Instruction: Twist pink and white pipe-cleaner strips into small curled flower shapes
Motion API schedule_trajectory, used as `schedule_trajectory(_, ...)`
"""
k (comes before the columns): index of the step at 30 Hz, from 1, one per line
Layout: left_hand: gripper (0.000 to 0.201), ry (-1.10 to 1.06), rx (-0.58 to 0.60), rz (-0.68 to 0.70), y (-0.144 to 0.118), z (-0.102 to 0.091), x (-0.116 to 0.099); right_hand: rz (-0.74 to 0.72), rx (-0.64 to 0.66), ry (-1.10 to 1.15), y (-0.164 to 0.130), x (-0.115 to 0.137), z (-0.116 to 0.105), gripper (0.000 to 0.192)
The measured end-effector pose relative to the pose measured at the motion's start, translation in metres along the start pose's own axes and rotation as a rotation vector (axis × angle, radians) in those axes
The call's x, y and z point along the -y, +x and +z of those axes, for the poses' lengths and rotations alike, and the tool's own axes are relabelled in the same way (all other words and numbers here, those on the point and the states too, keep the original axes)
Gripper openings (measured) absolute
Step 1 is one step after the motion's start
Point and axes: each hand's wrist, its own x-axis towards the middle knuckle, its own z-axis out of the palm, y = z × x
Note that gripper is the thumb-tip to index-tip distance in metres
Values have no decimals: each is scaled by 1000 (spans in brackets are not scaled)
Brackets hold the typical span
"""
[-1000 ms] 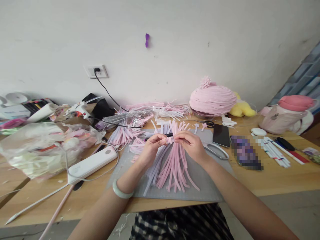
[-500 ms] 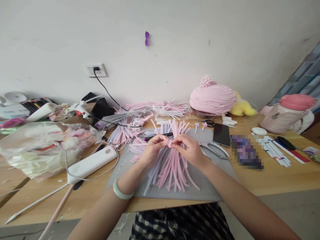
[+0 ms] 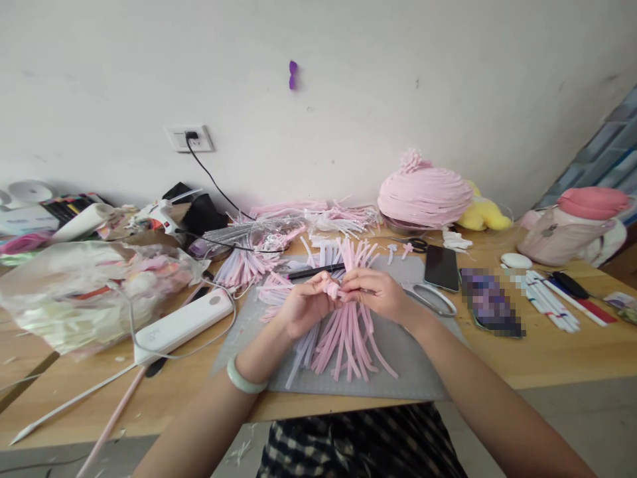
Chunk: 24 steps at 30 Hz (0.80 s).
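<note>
My left hand (image 3: 307,307) and my right hand (image 3: 374,292) meet over the grey cutting mat (image 3: 413,372). Between their fingertips is a small pink twisted piece of pipe cleaner (image 3: 332,288), pinched by both hands. Beneath them lies a fanned bundle of pink pipe cleaners (image 3: 348,345), its ends spreading towards me and away. Lavender pipe cleaners (image 3: 304,355) run alongside on the left, partly covered by my left hand. Beyond my right hand are a small lavender twisted piece (image 3: 391,253) and a similar pink one (image 3: 407,249).
Scissors (image 3: 435,299) and a phone (image 3: 441,268) lie to the right, with markers (image 3: 552,302) and a jug (image 3: 562,232) farther out. On the left are a white power bank (image 3: 184,325), a plastic bag (image 3: 94,292) and a glue gun (image 3: 162,216). A pink pipe-cleaner coil (image 3: 423,192) stands behind.
The small pink piece has turned and shows more between my fingertips. My left hand has rolled, palm more upward, and my right fingers have shifted their pinch slightly.
</note>
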Motion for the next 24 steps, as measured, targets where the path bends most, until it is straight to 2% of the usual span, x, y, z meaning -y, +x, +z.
schedule_trajectory(5,11,-28,39,-35,0,-1,1,-39,91,42,-1,-4,1,13)
schedule_trajectory(8,11,-2,37,-35,1,-1,1,-30,98,27,-2,-2,1,12)
schedule_trajectory(13,9,42,36,24,3,0,2,89,63,-53,-1,8,1,12)
schedule_trajectory(18,11,53,-52,85,4,1,4,164,-20,-114,0,12,4,11)
schedule_trajectory(24,15,179,-89,163,7,0,14,236,-97,-214,1,14,9,11)
